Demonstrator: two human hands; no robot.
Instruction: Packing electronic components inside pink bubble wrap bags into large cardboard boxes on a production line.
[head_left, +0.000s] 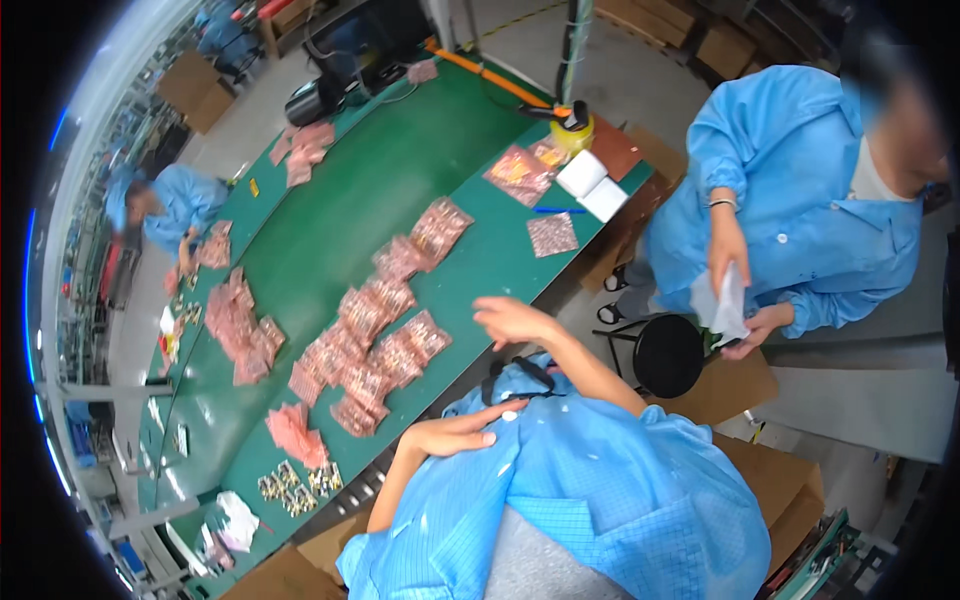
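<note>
My left hand [455, 430] lies flat with its fingers stretched out against the front of my blue smock [620, 460], close to a dark strap-like thing [525, 378]. Over the near edge of the green table [470, 290] reaches my right hand [515, 322], its fingers apart and nothing seen in them. Several pink bubble bags [365, 310] filled with small parts lie in a double row just left of my right hand. Crumpled pink bags [293, 430] and small loose metal parts [290, 490] lie at the near left of the table.
A person in a blue smock [800, 200] stands at the right, holding a white bag [722, 305]. Beside them is a black round stool [668, 355]. An open notebook [592, 185], a blue pen [560, 210] and yellow tape [572, 135] lie at the table's right end. Another person [180, 210] works at the far left.
</note>
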